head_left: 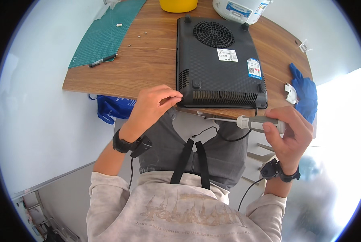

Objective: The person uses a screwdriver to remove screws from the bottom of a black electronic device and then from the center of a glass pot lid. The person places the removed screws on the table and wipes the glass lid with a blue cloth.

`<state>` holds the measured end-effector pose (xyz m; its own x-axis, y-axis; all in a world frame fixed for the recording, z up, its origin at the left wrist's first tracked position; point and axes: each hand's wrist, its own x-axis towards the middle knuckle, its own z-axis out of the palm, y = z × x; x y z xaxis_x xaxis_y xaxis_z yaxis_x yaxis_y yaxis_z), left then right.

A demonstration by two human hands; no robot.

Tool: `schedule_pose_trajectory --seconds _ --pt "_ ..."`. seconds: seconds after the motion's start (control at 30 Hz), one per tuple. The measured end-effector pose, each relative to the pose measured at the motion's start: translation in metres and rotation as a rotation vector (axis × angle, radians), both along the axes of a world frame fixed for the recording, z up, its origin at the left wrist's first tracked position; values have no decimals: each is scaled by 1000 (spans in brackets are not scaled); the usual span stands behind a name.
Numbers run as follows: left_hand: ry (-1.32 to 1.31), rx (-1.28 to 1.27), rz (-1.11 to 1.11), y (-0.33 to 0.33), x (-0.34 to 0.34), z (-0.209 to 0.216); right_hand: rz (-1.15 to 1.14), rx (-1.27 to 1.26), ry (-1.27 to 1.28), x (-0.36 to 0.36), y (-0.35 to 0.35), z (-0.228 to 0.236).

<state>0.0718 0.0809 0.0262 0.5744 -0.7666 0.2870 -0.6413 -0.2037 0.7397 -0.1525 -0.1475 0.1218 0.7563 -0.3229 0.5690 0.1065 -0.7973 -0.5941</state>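
A black induction cooker (206,66) lies upside down at the table's near edge, its round fan grille, feet and vent slots facing up. At its near left corner, my left hand (150,104) has thumb and forefinger pinched together, touching or almost touching the casing. Anything between those fingertips is too small or hidden to make out. My right hand (291,133) is closed round the grey and white handle of a screwdriver (251,122). Its shaft points left, just in front of the table edge and below the cooker's near vents, apart from the casing.
On the wooden table (140,72) lie a green cutting mat (104,36), a black pen (103,60) and several tiny screws (129,45). A yellow container (178,5) and a white appliance (241,10) stand behind. Blue cloth (303,88) and a white plastic piece (290,93) are right. A black cord (237,140) hangs in front.
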Motion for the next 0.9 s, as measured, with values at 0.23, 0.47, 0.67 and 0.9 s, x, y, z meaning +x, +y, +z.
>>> schedule_pose_trajectory --seconds 0.23,0.47,0.67,0.9 --pt "96 -118 122 -2 -18 -17 13 2 3 4 2 0" --pt "110 -204 60 -1 -18 -33 26 3 -4 3 3 -1" --pt "119 -314 30 -5 -13 -38 17 6 16 0 3 -2" --pt "-149 -180 102 -4 -19 -30 26 -11 6 -2 3 -2"
